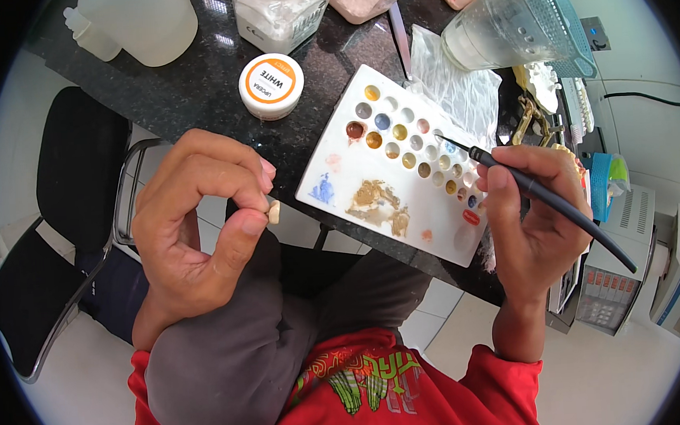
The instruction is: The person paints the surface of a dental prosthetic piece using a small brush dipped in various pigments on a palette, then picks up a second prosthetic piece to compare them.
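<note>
I see a dark speckled table filling the top of the view, with a black chair beside it on the left. On the table lies a white palette with rows of small paint wells and smears of gold and blue. Above it stand a clear jar with an orange lid and a small round white tub.

My left hand hovers just off the table edge, thumb and forefinger pressed together on a tiny cream-coloured piece.

My right hand is closed around a thin black brush, held pen-style; its fine tip rests over the palette's upper right wells.
</note>
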